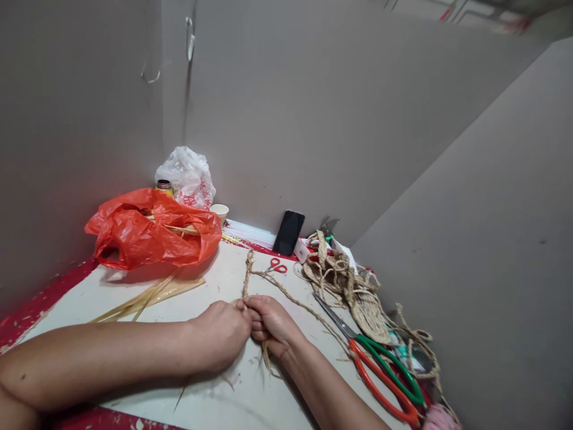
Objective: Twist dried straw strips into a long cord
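Observation:
A twisted straw cord (248, 278) runs down the white board to where my two hands meet. My left hand (221, 334) is closed in a fist with its knuckles up, at the cord's lower end. Touching it, my right hand (270, 322) pinches the same end between thumb and fingers. Loose strands hang below my right hand. A thinner side strand (295, 298) branches off the cord's upper part and slants down to the right. Just beyond the cord lie small red-handled scissors (276, 266). My palms and the exact grip are hidden.
Large scissors (380, 367) with red and green handles lie at right, beside a heap of rope (353, 286). A phone (289, 233) leans at the back wall. At left are a red plastic bag (156, 230), flat straw strips (165, 295), a white bag (185, 173) and a cup (219, 212).

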`<state>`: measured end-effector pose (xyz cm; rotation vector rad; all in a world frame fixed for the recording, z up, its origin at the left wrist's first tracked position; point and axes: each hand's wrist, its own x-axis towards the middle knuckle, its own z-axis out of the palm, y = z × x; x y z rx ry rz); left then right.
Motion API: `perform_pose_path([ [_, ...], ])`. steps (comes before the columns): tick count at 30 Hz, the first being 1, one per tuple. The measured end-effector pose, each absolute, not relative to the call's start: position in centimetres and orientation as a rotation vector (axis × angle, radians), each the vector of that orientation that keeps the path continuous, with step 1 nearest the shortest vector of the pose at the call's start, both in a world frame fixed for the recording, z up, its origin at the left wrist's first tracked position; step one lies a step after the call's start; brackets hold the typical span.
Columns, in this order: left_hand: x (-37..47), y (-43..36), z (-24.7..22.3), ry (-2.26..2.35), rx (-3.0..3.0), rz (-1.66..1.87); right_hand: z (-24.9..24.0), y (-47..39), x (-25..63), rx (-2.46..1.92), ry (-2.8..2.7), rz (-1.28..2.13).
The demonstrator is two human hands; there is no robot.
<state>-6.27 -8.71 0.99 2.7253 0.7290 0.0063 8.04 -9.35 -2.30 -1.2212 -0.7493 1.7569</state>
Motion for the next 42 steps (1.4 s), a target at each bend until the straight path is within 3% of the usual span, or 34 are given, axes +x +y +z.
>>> perform_pose_path([
  [3,-6.8,-9.3,4.0,0.59,2.694,-0.134,-2.3,-9.3,8.5,-1.171,-0.721,1.805],
  [6,-6.9,-7.7,5.3,0.8,2.458,0.269,-2.3,-9.2,8.8,-1.089,-0.729,1.818],
  [9,-6.4,-4.8,3.5,1.062,2.23,0.647,-2.1,-9.2,8.9,-1.077,-0.736,1.85],
  [14,-5.4,-2.8,-1.2,0.837,1.62,0.246,-1.8,-9.1,9.2,-1.099,-0.82,1.866],
  [20,-5.9,-2.9,-0.4,0.806,1.88,0.285,-1.5,-9.0,10.2,-1.199,-1.012,1.857],
  [25,-6.1,-1.9,-0.6,0.747,1.94,0.21,-2.0,-8.9,10.7,-1.414,-1.42,1.544],
  [32,-5.2,-2.7,-0.7,0.769,1.586,0.204,-1.8,-9.2,10.3,-1.563,-1.804,1.037],
  [42,-5.0,-2.8,-2.2,0.875,1.671,0.311,-0.4,-9.8,10.6,-1.752,-1.887,0.759],
])
